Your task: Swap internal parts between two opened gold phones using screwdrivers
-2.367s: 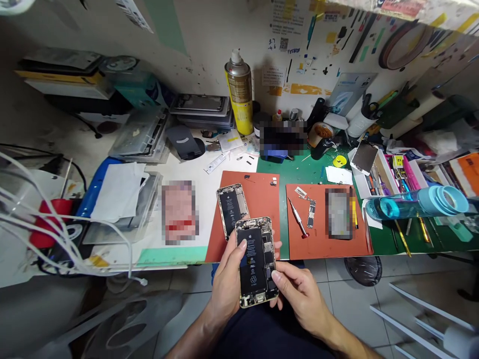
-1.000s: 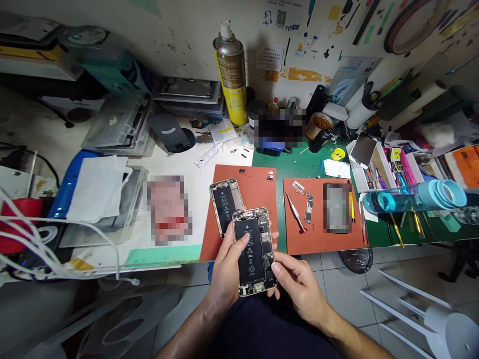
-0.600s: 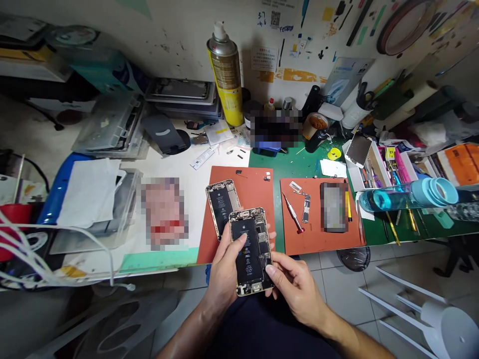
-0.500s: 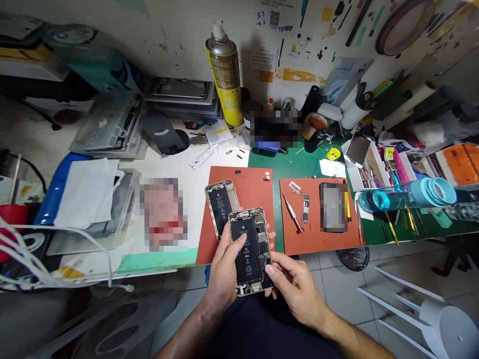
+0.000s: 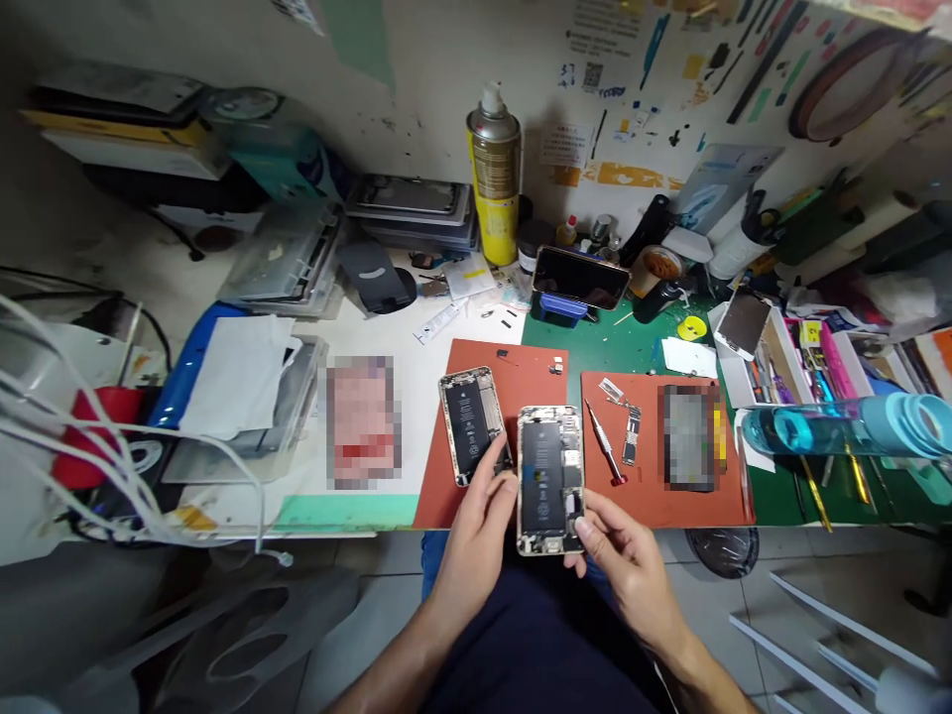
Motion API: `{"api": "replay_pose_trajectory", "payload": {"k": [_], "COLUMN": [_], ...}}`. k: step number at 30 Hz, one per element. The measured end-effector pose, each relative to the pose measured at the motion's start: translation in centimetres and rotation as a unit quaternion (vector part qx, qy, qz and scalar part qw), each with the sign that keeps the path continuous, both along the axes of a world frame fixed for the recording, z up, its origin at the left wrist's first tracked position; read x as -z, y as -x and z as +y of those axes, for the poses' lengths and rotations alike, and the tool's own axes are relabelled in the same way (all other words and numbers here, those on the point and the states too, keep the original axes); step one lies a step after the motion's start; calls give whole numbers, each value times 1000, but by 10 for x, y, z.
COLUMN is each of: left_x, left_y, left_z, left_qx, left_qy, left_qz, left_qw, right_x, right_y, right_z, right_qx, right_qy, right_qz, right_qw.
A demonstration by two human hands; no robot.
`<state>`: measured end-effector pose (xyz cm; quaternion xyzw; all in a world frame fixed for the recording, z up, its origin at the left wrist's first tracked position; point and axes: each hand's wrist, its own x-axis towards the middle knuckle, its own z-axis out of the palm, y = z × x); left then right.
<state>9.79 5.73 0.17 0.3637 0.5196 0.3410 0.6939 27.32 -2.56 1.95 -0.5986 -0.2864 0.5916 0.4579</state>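
Note:
An opened smartphone [image 5: 543, 486] with its black battery and inner boards exposed is held above the front edge of the bench. My right hand [image 5: 632, 560] grips its lower right edge, thumb on top and fingers beneath. Beside its left edge is my left hand [image 5: 476, 531], index finger stretched out and the others partly bent; whether it touches the edge I cannot tell. A second opened phone [image 5: 470, 421] lies behind on the left brown mat [image 5: 435, 496], near my left fingertips. On the right brown mat [image 5: 654, 511] lie a screwdriver [image 5: 606, 443] and a narrow circuit board [image 5: 632, 436].
A blue water bottle [image 5: 848, 424] lies at the right beside tool boxes [image 5: 788, 347]. A yellow spray can [image 5: 497, 188] and a dark-screened phone on a stand [image 5: 581, 278] are at the back. White cables [image 5: 149, 426] hang at left. Two pixelated items lie on the bench.
The held phone has shifted right relative to the mats and is turned more upright. My left hand has loosened from around it, its thumb off the battery. The view has swung slightly left.

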Motion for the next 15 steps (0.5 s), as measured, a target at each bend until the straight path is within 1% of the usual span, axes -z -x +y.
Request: {"api": "replay_pose_trajectory", "payload": {"k": [1, 2, 3, 5, 7, 10, 12, 13, 15], "left_x": [3, 5, 7, 13, 18, 24, 24, 23, 21], "left_y": [6, 12, 18, 29, 37, 44, 46, 46, 45], "left_z": [-3, -7, -10, -14, -11, 0, 9, 13, 18], "left_qx": [18, 28, 28, 13, -1, 1, 10, 14, 26], "left_qy": [-55, -118, -190, -321, -408, -482, -519, -529, -545], "left_qz": [52, 112, 178, 283, 339, 408, 455, 465, 461], "left_qw": [997, 986, 965, 904, 848, 775, 724, 710, 700], "right_x": [2, 5, 8, 12, 15, 16, 16, 17, 19], "right_y": [-4, -8, -11, -15, -15, -11, -7, -5, -2], "right_z": [2, 5, 7, 13, 19, 28, 32, 34, 37], "right_qx": [12, 19, 22, 15, 3, -7, -2, 7, 34], "right_qy": [7, 15, 23, 38, 52, 61, 63, 63, 55], "right_qz": [-18, -37, -56, -86, -105, -126, -147, -161, -199], "right_qw": [1000, 999, 998, 995, 993, 990, 987, 985, 978]}}
